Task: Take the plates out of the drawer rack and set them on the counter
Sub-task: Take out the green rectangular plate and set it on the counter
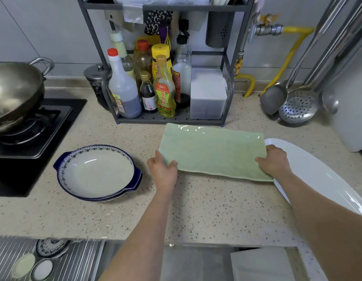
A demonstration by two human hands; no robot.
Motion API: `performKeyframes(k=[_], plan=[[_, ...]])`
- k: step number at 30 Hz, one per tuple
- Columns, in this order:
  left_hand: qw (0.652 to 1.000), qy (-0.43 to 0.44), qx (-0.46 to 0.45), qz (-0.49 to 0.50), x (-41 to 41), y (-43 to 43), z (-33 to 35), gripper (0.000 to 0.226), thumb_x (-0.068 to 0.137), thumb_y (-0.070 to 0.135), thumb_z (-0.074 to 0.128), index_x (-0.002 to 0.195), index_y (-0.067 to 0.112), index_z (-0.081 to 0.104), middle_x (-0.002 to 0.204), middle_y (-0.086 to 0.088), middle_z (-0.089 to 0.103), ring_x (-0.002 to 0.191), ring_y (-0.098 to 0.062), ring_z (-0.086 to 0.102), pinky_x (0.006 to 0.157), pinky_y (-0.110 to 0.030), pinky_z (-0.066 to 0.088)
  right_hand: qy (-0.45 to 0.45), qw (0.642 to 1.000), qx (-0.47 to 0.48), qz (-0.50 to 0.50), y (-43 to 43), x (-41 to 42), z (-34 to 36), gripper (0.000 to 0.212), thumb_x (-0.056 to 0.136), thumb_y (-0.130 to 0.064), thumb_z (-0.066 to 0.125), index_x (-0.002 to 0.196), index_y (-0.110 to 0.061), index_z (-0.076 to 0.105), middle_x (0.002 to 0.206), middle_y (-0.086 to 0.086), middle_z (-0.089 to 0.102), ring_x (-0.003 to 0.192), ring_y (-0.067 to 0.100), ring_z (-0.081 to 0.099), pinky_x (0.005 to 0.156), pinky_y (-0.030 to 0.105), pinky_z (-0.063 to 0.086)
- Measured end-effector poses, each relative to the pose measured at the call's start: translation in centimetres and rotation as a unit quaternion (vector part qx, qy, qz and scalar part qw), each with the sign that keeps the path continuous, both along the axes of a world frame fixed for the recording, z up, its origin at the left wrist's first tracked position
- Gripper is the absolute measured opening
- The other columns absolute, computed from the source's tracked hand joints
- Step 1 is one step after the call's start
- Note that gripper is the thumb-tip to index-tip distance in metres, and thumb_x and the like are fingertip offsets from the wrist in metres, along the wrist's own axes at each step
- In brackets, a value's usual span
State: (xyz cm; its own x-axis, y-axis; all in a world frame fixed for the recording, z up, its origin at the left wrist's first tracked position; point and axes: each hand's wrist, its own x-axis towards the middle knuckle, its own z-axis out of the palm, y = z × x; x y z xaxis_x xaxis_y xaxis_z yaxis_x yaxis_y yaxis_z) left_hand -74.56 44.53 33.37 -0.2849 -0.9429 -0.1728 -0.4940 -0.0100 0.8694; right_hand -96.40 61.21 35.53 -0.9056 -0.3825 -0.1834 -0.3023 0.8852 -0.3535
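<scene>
Blue-rimmed plates (97,173) sit stacked on the counter (206,209) beside the stove (24,138). The left hand (164,171) grips the green plate (212,153) at its left end and the right hand (274,159) at its right end, which overlaps a white plate (318,175).

The speckled worktop (206,216) bears stacked blue-rimmed plates (97,172) at left, a white oval plate (322,179) at right. A grey bottle rack (170,119) stands behind.

Head-worn view, close, downward over the counter (206,209)
</scene>
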Motion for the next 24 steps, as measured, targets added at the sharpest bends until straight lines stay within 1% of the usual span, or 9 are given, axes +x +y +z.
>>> performKeyframes(k=[2,5,7,9,10,14,17,20,24], plan=[[1.000,-0.001,-0.002,-0.006,0.2,-0.1,0.0,0.066,0.085,0.014,0.060,0.141,0.010,0.028,0.129,-0.016,0.035,0.115,-0.027,0.043,0.099,-0.030,0.035,0.000,1.000,0.006,0.002,-0.1,0.1,0.0,0.039,0.083,-0.019,0.061,0.113,0.004,0.052,0.117,0.024,0.058,0.112,0.038,0.051,0.090,0.040,0.044],[1.000,0.002,-0.003,-0.018,0.4,-0.1,-0.1,0.064,0.087,0.015,0.057,0.143,0.011,0.025,0.132,-0.015,0.032,0.107,-0.018,0.040,0.097,-0.027,0.033,-0.002,1.000,0.023,-0.002,-0.2,0.3,0.2,0.041,0.085,-0.021,0.058,0.117,0.003,0.050,0.120,0.024,0.056,0.113,0.038,0.050,0.091,0.040,0.044],[0.999,-0.016,-0.014,-0.028,0.4,0.2,0.0,0.063,0.091,0.020,0.050,0.145,0.011,0.020,0.141,-0.016,0.026,0.120,-0.022,0.038,0.105,-0.031,0.032,0.010,0.999,0.034,-0.010,-0.4,0.8,0.4,0.047,0.088,-0.024,0.056,0.125,0.001,0.044,0.126,0.024,0.051,0.119,0.037,0.046,0.094,0.042,0.043],[0.995,-0.070,-0.049,-0.046,0.4,0.5,0.3,0.060,0.095,0.027,0.040,0.146,0.012,0.013,0.152,-0.015,0.014,0.139,-0.028,0.020,0.115,-0.037,0.022,0.035,0.999,0.029,-0.011,-0.9,1.5,0.8,0.057,0.091,-0.028,0.051,0.136,0.000,0.033,0.137,0.023,0.042,0.128,0.036,0.038,0.099,0.044,0.039],[0.991,-0.096,-0.073,-0.060,0.3,0.5,0.5,0.059,0.096,0.030,0.035,0.147,0.013,0.010,0.156,-0.013,0.008,0.143,-0.027,0.010,0.117,-0.038,0.015,0.048,0.999,0.021,-0.004,-1.2,1.9,1.0,0.060,0.092,-0.031,0.047,0.140,0.000,0.026,0.142,0.023,0.037,0.132,0.035,0.033,0.103,0.045,0.037],[0.970,-0.148,-0.141,-0.130,-0.1,-0.1,1.9,0.059,0.098,0.037,0.023,0.147,0.015,0.000,0.158,-0.009,-0.004,0.146,-0.022,-0.008,0.118,-0.039,-0.002,0.097,0.993,-0.002,0.063,-2.8,3.5,1.8,0.063,0.096,-0.033,0.037,0.145,0.000,0.014,0.154,0.018,0.018,0.143,0.030,0.015,0.117,0.040,0.020],[0.962,-0.153,-0.166,-0.155,0.2,-1.0,3.5,0.059,0.097,0.039,0.021,0.147,0.016,-0.002,0.158,-0.007,-0.006,0.145,-0.020,-0.010,0.118,-0.040,-0.005,0.129,0.986,0.003,0.108,-4.3,4.8,2.7,0.061,0.098,-0.034,0.031,0.146,-0.001,0.012,0.156,0.016,0.012,0.145,0.027,0.008,0.119,0.040,0.012],[0.950,-0.156,-0.220,-0.158,1.1,-2.2,5.3,0.061,0.097,0.043,0.021,0.147,0.017,-0.001,0.158,-0.006,-0.005,0.146,-0.020,-0.009,0.118,-0.041,-0.004,0.159,0.976,0.007,0.148,-6.6,6.2,3.7,0.060,0.098,-0.037,0.026,0.146,-0.003,0.013,0.156,0.014,0.012,0.144,0.027,0.012,0.118,0.046,0.014],[0.936,-0.171,-0.276,-0.133,3.9,-4.5,7.5,0.062,0.096,0.046,0.024,0.147,0.021,0.002,0.158,-0.007,-0.003,0.146,-0.021,-0.007,0.118,-0.044,-0.001,0.184,0.964,-0.025,0.192,-10.3,9.2,5.2,0.061,0.097,-0.038,0.030,0.146,-0.007,0.013,0.157,0.011,0.012,0.145,0.026,0.008,0.117,0.046,0.010]])
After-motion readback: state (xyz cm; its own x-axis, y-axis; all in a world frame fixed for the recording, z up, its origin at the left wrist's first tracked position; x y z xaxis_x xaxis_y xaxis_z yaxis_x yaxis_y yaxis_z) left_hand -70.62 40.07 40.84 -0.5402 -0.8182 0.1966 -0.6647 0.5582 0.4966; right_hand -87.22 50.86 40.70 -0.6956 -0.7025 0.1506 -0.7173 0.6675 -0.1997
